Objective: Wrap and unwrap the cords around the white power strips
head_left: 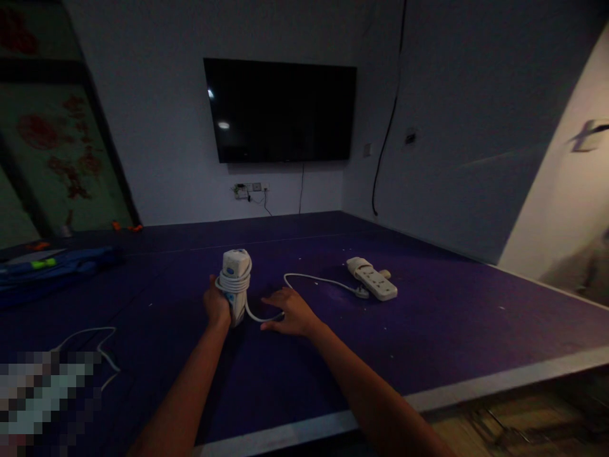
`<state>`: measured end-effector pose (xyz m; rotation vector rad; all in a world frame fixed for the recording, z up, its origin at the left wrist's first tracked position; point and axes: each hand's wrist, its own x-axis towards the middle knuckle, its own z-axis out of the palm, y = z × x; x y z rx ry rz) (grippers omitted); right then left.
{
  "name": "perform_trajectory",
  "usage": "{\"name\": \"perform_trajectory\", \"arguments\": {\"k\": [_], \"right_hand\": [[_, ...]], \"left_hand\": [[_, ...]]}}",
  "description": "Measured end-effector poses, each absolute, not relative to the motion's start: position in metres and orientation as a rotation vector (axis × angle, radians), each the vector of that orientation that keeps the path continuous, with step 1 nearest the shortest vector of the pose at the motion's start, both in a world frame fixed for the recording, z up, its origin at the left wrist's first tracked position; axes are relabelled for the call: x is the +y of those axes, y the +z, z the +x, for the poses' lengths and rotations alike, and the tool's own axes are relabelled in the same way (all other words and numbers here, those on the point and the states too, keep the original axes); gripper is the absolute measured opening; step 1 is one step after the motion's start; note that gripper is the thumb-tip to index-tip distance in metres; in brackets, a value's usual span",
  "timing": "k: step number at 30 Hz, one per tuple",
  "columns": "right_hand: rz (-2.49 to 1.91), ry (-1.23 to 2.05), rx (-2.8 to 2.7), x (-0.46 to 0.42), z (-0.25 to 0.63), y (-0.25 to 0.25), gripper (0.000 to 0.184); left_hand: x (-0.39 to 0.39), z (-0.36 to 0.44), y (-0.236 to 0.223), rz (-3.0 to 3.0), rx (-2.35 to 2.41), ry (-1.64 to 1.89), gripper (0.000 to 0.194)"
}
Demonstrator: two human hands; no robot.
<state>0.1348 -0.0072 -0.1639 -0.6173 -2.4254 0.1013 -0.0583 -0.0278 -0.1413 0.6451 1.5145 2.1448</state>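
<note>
My left hand [217, 304] grips a white power strip [236, 263] and holds it upright. Several turns of its pale cord [233, 284] are wound around the upper part. From the strip, the loose cord runs right to my right hand [290, 312], whose thumb and fingers are spread apart with the cord passing between them. Part of the cord is hidden by that hand. Beyond it, the cord curves to a plug [361, 292] on the purple surface. Beside the plug lies a second white power strip [378, 282], with cord wrapped around its far end.
The broad purple surface [323, 381] has a pale front edge and small white scraps. Dark blue cloth [71, 263] lies at left, near another thin cord [107, 355] and a pixelated area. A television [285, 111] hangs on the back wall above sockets [257, 187].
</note>
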Motion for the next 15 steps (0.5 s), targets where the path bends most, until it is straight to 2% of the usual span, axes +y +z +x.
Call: {"name": "perform_trajectory", "arguments": {"k": [4,8,12,15], "right_hand": [[-0.645,0.226,-2.481,-0.017,0.128,-0.166,0.048],[-0.762,0.192,-2.515,-0.018,0.126,-0.165,0.026],[-0.931,0.213,-2.271,-0.008,0.127,-0.165,0.03],[-0.975,0.423,-1.935,0.003,0.13,-0.166,0.034]], "left_hand": [[-0.029,-0.051,-0.144,0.746,1.517,2.092,0.054],[-0.03,-0.045,-0.145,0.75,1.5,2.014,0.049],[-0.033,-0.04,-0.142,0.754,1.519,1.851,0.039],[-0.036,-0.036,-0.138,0.849,1.468,1.686,0.039]]}}
